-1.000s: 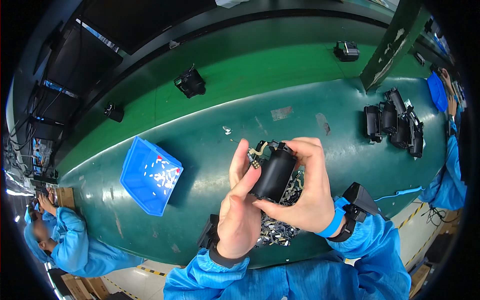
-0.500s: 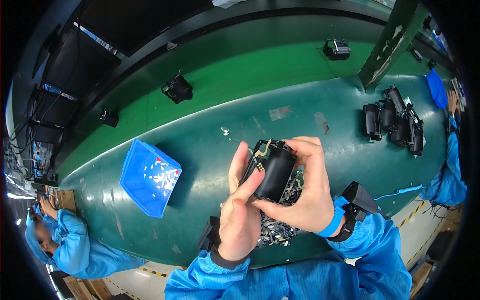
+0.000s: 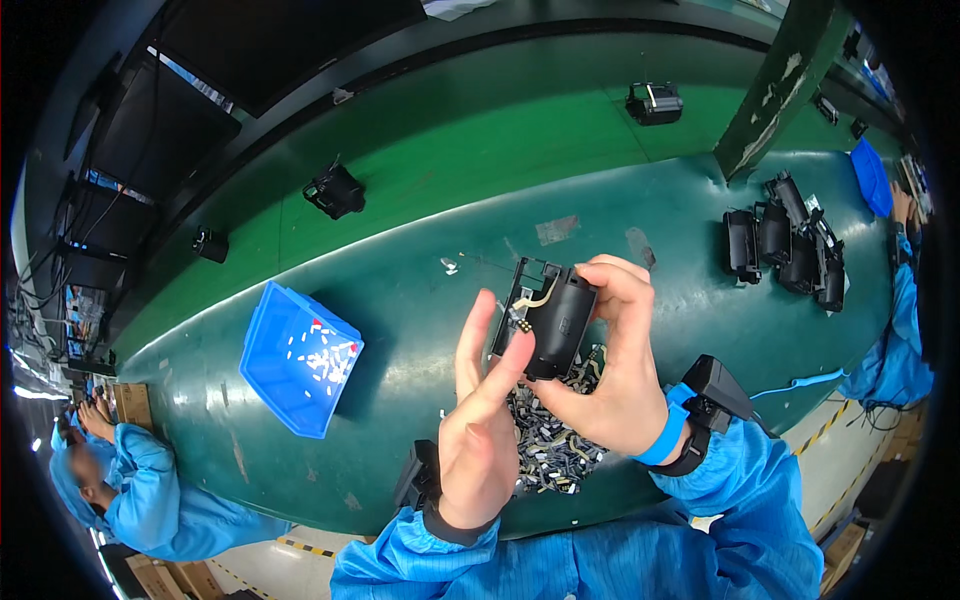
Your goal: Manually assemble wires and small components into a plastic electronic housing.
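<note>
A black plastic housing (image 3: 566, 322) with a rounded body is held above the green table, tilted. My right hand (image 3: 622, 370) grips its right side, fingers at the upper end and thumb at the lower. My left hand (image 3: 478, 430) is at its left side. One left fingertip presses by a small connector with gold contacts (image 3: 524, 326), and another finger stands up along the edge. A pale flex cable (image 3: 538, 300) curves over the open frame of the housing. Beneath my hands lies a pile of small dark connector pieces (image 3: 555, 455), partly covered by them.
A blue bin (image 3: 290, 395) with small white and red bits stands at left. Several black housings (image 3: 785, 240) are grouped at right. More sit on the green belt (image 3: 440, 140) behind the table. A green post (image 3: 785, 90) rises at back right. Co-workers (image 3: 150, 490) sit at both sides.
The housing has turned in my hands, showing more of its open frame and cable. My right hand has shifted slightly upward. Housings on the belt have moved left.
</note>
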Motion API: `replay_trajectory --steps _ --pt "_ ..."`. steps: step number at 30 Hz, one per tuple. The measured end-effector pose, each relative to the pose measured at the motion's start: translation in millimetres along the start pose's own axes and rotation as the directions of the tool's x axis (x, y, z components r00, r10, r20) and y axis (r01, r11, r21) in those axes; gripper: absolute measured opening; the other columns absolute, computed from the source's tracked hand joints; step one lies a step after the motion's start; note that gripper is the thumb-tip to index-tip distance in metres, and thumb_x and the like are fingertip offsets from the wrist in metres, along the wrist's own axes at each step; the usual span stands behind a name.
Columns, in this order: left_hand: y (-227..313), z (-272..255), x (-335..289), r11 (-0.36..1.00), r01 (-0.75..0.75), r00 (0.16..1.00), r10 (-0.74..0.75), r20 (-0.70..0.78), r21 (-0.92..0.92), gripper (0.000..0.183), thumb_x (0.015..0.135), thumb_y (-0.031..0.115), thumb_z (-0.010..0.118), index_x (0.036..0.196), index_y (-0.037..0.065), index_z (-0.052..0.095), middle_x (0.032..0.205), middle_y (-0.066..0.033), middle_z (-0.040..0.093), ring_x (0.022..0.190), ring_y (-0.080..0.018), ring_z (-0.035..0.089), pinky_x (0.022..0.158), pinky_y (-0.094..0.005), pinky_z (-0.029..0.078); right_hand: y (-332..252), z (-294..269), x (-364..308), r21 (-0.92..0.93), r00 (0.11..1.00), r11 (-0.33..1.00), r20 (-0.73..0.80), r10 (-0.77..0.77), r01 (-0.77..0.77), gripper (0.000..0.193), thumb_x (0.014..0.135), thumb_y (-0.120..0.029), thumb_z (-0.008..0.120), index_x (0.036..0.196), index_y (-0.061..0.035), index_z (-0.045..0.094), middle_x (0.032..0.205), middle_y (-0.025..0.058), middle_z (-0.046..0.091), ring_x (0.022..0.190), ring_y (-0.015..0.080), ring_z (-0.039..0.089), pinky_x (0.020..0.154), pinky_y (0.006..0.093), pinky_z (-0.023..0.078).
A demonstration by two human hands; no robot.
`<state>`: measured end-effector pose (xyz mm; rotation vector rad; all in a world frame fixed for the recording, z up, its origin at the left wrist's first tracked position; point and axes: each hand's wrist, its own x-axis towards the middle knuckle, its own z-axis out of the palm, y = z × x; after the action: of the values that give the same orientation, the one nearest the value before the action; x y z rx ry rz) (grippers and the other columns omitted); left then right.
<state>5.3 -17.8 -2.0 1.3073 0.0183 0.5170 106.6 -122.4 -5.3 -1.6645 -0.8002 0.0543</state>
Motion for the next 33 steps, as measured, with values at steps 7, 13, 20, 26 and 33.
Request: replay_trajectory --steps 7,13,20,26,33 --pt "3 -4 3 0.997 -0.051 0.998 0.048 -0.048 -0.052 0.072 0.098 0.057 0.029 0.140 0.001 0.047 0.158 -0.0189 0.017 0.148 -0.0310 0.012 0.118 -0.0472 0.005 4 3 3 0.073 0.996 0.993 -0.019 -0.092 0.093 0.082 0.061 0.006 0.072 0.133 -0.0046 0.034 0.128 0.0194 0.035 0.118 0.0344 0.043 0.088 0.0392 0.048" --pt "11 -3 3 0.998 0.014 0.999 -0.017 -0.048 -0.057 0.082 0.094 0.062 0.039 0.137 -0.007 0.047 0.157 -0.0249 0.013 0.146 -0.0352 0.014 0.116 -0.0504 0.006 -2 0 5 0.000 0.995 0.995 -0.020 -0.101 0.101 0.082 0.060 0.007 0.072 0.133 -0.0066 0.037 0.127 0.0177 0.036 0.119 0.0347 0.042 0.089 0.0393 0.048" --pt "6 -12 2 0.999 -0.024 0.995 0.028 -0.097 0.037 0.076 0.095 0.059 0.039 0.130 -0.007 0.055 0.156 -0.0246 0.017 0.146 -0.0342 0.015 0.116 -0.0508 0.005 -4 -4 8 -0.107 0.985 0.980 0.061 -0.161 0.167 0.081 0.058 0.008 0.073 0.132 -0.0080 0.043 0.124 0.0165 0.038 0.118 0.0339 0.043 0.090 0.0386 0.047" --pt "4 -16 1 0.985 -0.065 0.979 0.095 -0.180 0.162 0.057 0.102 0.045 0.031 0.129 0.003 0.057 0.153 -0.0216 0.029 0.142 -0.0301 0.028 0.116 -0.0445 0.017 1 1 3 0.201 0.978 0.979 0.192 -0.080 0.041 0.084 0.061 0.004 0.078 0.134 -0.0092 0.038 0.126 0.0160 0.039 0.114 0.0291 0.047 0.091 0.0370 0.045" --pt "5 -15 1 0.992 0.050 0.987 -0.031 -0.156 0.116 0.060 0.097 0.047 0.041 0.126 -0.002 0.060 0.152 -0.0220 0.026 0.142 -0.0308 0.023 0.116 -0.0463 0.010 6 3 -1 0.291 0.983 0.956 0.184 -0.024 -0.031 0.088 0.064 -0.003 0.081 0.137 -0.0099 0.033 0.130 0.0136 0.039 0.113 0.0245 0.048 0.089 0.0344 0.044"
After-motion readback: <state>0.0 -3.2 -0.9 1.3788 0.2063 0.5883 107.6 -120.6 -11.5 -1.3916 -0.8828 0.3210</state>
